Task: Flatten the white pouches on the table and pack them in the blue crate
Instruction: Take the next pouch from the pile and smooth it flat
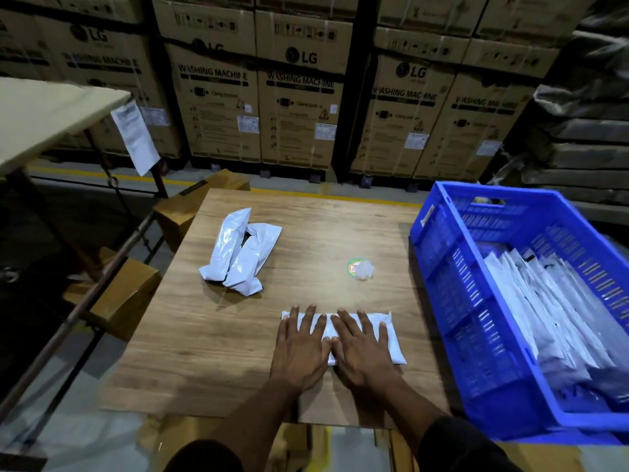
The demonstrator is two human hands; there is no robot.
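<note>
Warehouse floor, plainly: stacked cardboard cartons (299, 93) printed LG WASHING MACHINE walling off the back, strapped and labelled, standing on dark pallets. Yellow line (102, 177) painted along the concrete floor. More wrapped stock (585, 107) piled at right. Packing station up front: wooden table (238, 335), blue crate (476, 301) beside it, brown boxes (126, 298) underneath, another table (44, 117) with a hanging sheet (135, 136) at left.

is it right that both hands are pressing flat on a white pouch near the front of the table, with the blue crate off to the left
Not quite: the blue crate stands to the right of the table, not the left. The head view shows this. The rest holds: the left hand and right hand both press flat on a white pouch near the front of the table.
</note>
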